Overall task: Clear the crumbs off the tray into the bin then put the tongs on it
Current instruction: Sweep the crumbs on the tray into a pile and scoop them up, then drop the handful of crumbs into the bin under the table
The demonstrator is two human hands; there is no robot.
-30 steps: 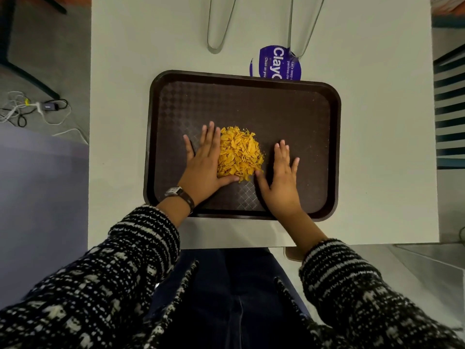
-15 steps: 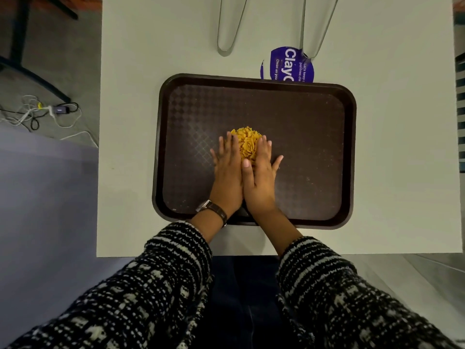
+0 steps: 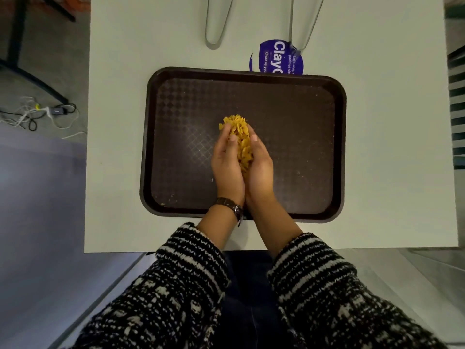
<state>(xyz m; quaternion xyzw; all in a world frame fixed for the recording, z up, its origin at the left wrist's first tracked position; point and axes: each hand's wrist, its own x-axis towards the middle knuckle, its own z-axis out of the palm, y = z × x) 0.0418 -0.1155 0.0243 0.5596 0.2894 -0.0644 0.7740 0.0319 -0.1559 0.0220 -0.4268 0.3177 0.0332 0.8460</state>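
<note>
Scooping step: keep both palms pressed edge to edge under the crumbs (image 3: 240, 139) and lift level, so nothing sifts out onto the tray (image 3: 302, 137).
Left hand (image 3: 226, 159): cupped against the heap's left side, fingers (image 3: 232, 138) curled closed around the flakes, wrist low over the near rim.
Crumbs: held in one yellow mass between both hands, above the tray centre; small specks remain on the tray surface.
Right hand (image 3: 261, 165): mirrors the left, fingers closed on the heap's right side.
Tongs (image 3: 302, 23): lying on the table (image 3: 390, 147) beyond the tray, untouched.
Bin: not in view.
</note>
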